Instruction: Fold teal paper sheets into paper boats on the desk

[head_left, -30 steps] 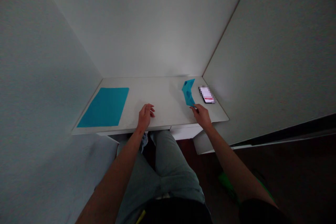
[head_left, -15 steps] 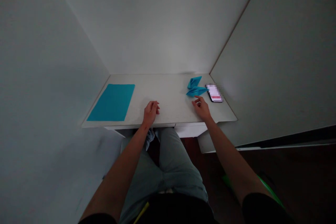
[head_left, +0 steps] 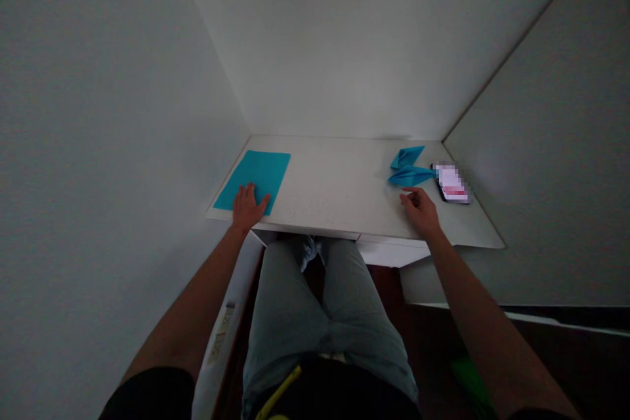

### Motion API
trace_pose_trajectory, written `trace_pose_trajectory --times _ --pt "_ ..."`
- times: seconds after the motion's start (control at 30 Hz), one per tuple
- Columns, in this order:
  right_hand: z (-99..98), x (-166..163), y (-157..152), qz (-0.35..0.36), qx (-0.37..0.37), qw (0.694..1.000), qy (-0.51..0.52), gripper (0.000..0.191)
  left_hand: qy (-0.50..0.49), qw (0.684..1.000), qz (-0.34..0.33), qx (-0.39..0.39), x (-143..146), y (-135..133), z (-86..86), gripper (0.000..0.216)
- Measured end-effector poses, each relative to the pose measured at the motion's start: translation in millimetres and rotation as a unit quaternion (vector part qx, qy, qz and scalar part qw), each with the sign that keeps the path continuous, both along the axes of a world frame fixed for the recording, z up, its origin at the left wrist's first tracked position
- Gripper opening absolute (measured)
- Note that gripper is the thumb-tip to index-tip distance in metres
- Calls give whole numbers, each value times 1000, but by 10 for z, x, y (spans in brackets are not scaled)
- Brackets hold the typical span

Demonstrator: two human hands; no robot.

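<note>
My left hand lies flat with spread fingers on the lower part of a sheet of blue paper at the left side of the white desk. My right hand rests over the desk at the right, its fingers loosely curled and a little apart, with nothing seen in them. Just beyond its fingertips lies a folded blue paper piece with a pointed end reaching toward the phone. Behind that is a second folded blue paper piece.
A phone with a lit, blurred screen lies right of the folded papers. Walls enclose the white desk at the back, left and right. Drawers sit under its front edge, above my legs.
My left hand has moved left from the middle of the desk onto the blue sheet, its fingers spreading. My right hand stays beside the folded papers. The camera view has turned left.
</note>
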State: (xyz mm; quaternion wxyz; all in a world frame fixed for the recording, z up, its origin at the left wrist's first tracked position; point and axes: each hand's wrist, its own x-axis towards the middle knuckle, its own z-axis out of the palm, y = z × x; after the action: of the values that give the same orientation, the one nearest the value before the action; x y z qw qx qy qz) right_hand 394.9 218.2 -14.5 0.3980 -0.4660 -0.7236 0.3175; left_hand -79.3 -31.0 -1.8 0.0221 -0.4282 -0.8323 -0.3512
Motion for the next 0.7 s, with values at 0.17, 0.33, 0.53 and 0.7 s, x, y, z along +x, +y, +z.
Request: trace_pose_trajectory --times 0.17,0.33,0.53,0.7 --pt "18 -5 -19 11 12 1000 -19 66 28 994 -74 -76 514 31 -41 79" --pt "69 -83 -164 68 98 988 -102 57 81 970 -178 -140 1388 141 63 107" --pt "153 -328 -676 303 199 903 -229 90 171 919 -263 -237 1895 71 210 92" --pt "139 -539 -902 358 198 871 -273 98 144 914 -318 -208 1865 33 362 45"
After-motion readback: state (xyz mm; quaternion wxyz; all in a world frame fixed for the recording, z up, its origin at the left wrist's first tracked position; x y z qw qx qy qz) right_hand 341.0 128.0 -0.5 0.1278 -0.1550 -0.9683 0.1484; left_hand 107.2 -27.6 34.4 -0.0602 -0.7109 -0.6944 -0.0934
